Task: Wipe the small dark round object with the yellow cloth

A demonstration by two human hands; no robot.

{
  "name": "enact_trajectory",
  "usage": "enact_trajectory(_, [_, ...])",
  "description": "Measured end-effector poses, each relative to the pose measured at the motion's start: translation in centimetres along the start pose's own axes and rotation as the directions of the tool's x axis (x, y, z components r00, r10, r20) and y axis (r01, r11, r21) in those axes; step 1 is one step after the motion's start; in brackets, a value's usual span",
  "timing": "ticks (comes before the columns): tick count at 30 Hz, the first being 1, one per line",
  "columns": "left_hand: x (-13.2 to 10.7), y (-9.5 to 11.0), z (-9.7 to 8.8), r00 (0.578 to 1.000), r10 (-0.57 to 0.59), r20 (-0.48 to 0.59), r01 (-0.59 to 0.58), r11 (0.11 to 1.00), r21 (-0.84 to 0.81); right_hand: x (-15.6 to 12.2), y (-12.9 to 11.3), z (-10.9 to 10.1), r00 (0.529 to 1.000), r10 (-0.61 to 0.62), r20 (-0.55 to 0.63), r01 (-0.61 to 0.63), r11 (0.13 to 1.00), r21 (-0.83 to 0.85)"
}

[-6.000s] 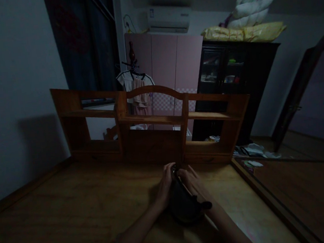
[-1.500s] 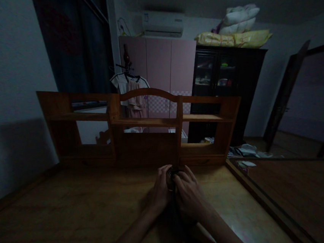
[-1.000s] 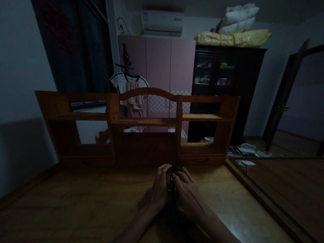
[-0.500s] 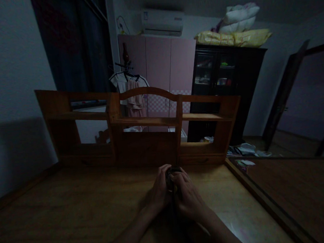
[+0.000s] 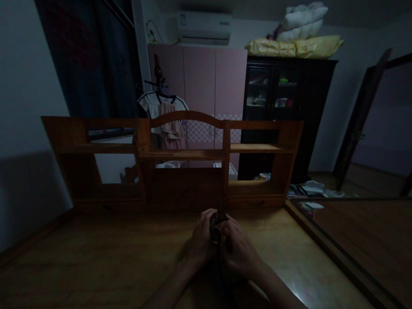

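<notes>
Both hands meet over the wooden board in the lower middle, around a small dark shiny object (image 5: 218, 218); its kind is too dim to make out. My left hand (image 5: 201, 240) has its fingers wrapped round the object's left side. From the right, my right hand (image 5: 240, 249) holds it with the fingers bent in and the thumb near its middle. A long dark strap-like band (image 5: 223, 279) runs from below the object down toward me. A small yellowish spot shows between the hands.
A low wooden shelf unit (image 5: 184, 154) with drawers stands just beyond my hands. The board (image 5: 110, 261) has a raised wooden edge (image 5: 331, 244) on the right. Farther back are a pink wardrobe (image 5: 198, 77), a black cabinet (image 5: 288, 98) and an open door (image 5: 362, 115).
My right hand's fingers have shifted slightly on the dark object, showing more of its top. My left hand stays nearly in place. The view has moved a little.
</notes>
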State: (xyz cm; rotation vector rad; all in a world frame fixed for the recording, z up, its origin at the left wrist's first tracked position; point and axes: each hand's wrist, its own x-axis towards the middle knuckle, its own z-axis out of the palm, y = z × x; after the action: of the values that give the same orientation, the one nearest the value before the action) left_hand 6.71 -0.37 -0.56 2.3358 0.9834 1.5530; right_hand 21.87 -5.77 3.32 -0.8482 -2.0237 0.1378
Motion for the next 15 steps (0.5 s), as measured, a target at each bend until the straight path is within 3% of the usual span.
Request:
enact_trajectory(5, [0.1,0.2,-0.6,0.991,0.053,0.120,-0.071,0.986,0.151,-0.3,1.0,0.2,0.999,0.023,-0.034,-0.022,0.999,0.023])
enact_trajectory(8, [0.0,-0.1,-0.1,0.989,0.061,0.135,-0.085,0.980,0.181,-0.1,1.6,0.0,0.975,0.189,-0.119,-0.174,0.976,0.127])
enact_trajectory(12, [-0.1,-0.9,0.8,0.991,-0.130,0.009,0.129,0.986,0.106,0.5,2.9,-2.1,0.876,0.436,-0.207,-0.315,0.841,0.441])
enact_trajectory(15, [0.2,-1.4,1.5,0.964,-0.260,0.060,0.259,0.966,0.026,0.1,4.4,-5.1,0.794,0.541,-0.277,-0.315,0.756,0.574])
